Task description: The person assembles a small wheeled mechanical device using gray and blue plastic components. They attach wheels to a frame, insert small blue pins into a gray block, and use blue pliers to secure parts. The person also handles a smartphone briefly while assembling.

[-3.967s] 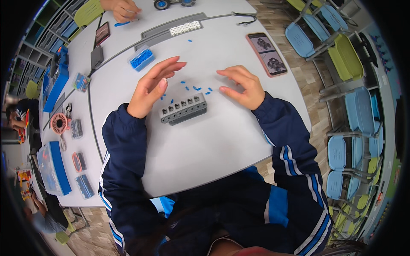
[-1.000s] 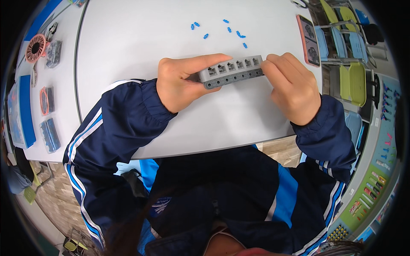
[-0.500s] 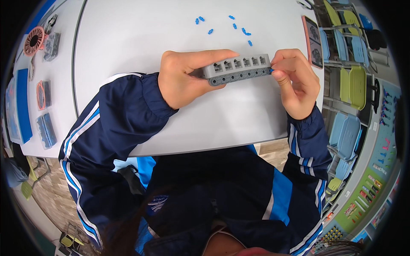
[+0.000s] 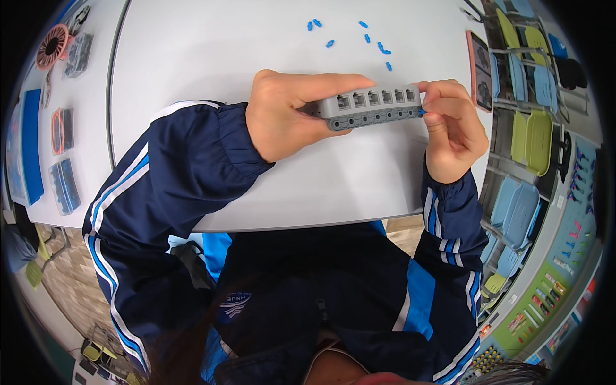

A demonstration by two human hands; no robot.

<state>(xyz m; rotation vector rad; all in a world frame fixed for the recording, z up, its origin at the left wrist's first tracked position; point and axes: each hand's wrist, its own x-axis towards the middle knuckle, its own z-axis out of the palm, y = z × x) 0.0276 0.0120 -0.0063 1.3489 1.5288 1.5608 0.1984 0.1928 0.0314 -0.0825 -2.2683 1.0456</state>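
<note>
My left hand (image 4: 289,112) is closed around the left end of a grey robotics hub (image 4: 378,106), thumb and fingers on its long sides. A row of square sockets and, below it, a row of round holes face me. At the hub's right end, my right hand (image 4: 455,128) pinches a small blue connector peg (image 4: 422,112) between thumb and fingertips. The peg touches the hub's corner by the hole row; how deep it sits is hidden by the fingers. Beyond the hub, several loose blue pegs (image 4: 367,38) lie scattered on the white table (image 4: 205,58).
A tablet in a pinkish case (image 4: 480,70) lies at the table's right edge. On the left stand a pink fan (image 4: 52,46), clear boxes of parts (image 4: 65,186) and a blue-and-white tray (image 4: 29,147). Blue and green chairs (image 4: 516,205) are to the right.
Both hands and the hub appear slightly farther right in the picture, and so do the loose pegs, so the view has shifted. The grip on hub and peg is the same.
</note>
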